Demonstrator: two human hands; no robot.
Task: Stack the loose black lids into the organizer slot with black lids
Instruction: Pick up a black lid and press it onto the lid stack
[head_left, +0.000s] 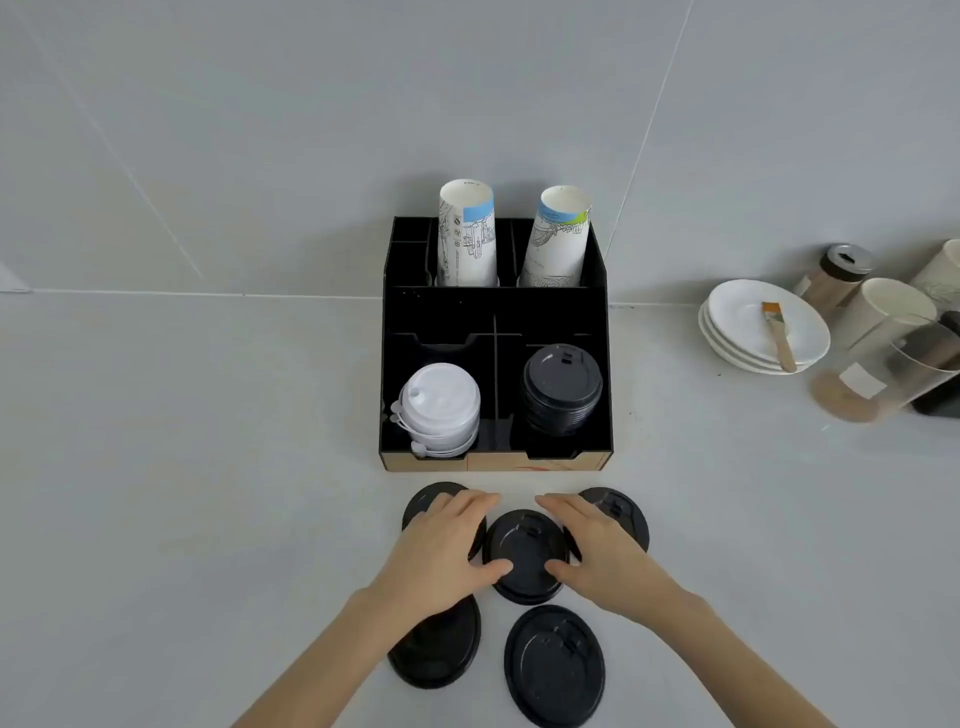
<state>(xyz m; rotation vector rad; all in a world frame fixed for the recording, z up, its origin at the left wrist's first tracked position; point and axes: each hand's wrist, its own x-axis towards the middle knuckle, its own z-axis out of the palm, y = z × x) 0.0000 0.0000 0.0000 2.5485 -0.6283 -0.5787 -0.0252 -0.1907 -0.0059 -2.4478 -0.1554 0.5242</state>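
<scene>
Several loose black lids lie on the grey counter in front of the organizer (493, 461). My left hand (441, 545) and my right hand (605, 551) flank the middle lid (524, 551), each thumb touching its near rim, fingers spread flat. The left hand's fingers cover part of a far-left lid (423, 501). Under the right hand's fingers lies part of a far-right lid (626, 514). Two more lids lie nearer me, one (436, 654) partly under my left forearm and one (553, 667) in full view. A stack of black lids (563, 384) fills the organizer's front right slot.
White lids (441, 405) fill the front left slot. Two printed paper cups (465, 234) stand in the back slots. At the right, stacked white plates (743, 317) carry a small brush (779, 338), with jars and cups (883, 364) behind. A tiled wall rises behind the organizer.
</scene>
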